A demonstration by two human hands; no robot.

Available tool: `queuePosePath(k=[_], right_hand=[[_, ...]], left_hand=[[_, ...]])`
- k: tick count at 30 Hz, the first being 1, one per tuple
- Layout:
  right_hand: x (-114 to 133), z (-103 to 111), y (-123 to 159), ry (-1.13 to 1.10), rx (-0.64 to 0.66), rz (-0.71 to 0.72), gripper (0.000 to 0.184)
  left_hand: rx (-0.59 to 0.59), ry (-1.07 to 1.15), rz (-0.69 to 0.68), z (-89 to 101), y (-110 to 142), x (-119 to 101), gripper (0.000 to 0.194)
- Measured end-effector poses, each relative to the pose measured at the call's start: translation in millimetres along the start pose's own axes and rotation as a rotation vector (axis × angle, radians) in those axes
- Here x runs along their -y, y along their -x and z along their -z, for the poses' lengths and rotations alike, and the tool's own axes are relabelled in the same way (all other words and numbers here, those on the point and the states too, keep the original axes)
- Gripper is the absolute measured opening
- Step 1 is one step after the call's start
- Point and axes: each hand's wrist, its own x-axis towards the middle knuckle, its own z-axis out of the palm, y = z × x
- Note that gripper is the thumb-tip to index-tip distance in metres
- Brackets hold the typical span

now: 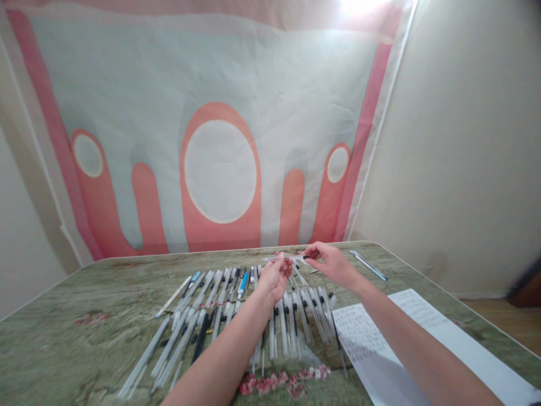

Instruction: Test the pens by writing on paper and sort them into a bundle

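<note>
My left hand pinches the middle of a thin, clear-barrelled pen, held level above the far side of the table. At the pen's dark right end, my right hand closes its thumb and fingertips. Below and around my hands lie rows of pen parts: clear barrels, thin refills and small dark caps. A blue-and-white pen stands out in the back row, left of my left hand. My left forearm hides part of the front row.
Handwritten paper sheets lie at the right, under my right forearm. A light blue pen rests apart near the back right edge. The wood-patterned tabletop ends at a hanging printed cloth; a plain wall stands to the right.
</note>
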Motion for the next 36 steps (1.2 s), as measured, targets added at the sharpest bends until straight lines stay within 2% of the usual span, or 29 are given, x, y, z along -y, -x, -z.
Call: queuePosePath(k=[4, 12, 18, 27, 29, 33, 36], right_hand=[[-1, 1, -1, 0.055, -0.011, -0.009, 0.014], [-2, 3, 0, 0.02, 0.023, -0.033, 0.016], [-3, 0, 3, -0.107, 0.067, -0.123, 0.019], [-1, -9, 2, -0.227, -0.015, -0.123, 0.024], [0, -9, 3, -0.17, -0.029, -0.116, 0.024], [0, -8, 5, 0.089, -0.031, -0.046, 0.025], [-2, -10, 5, 0.106, -0.002, -0.1, 0.034]], left_hand=[[0.016, -0.016, -0.008, -0.8, 1, -1, 0.005], [0.021, -0.053, -0.037, -4.2, 5, 0, 0.004], [0.03, -0.071, -0.077, -6.8, 7, -2, 0.005], [-0.001, -0.048, -0.116, -7.6, 5, -7, 0.007], [-0.007, -0.049, -0.121, -7.8, 6, -7, 0.007], [0.002, -0.072, -0.139, -6.8, 6, -6, 0.008], [0.023, -0.093, -0.153, -5.5, 6, -4, 0.007]])
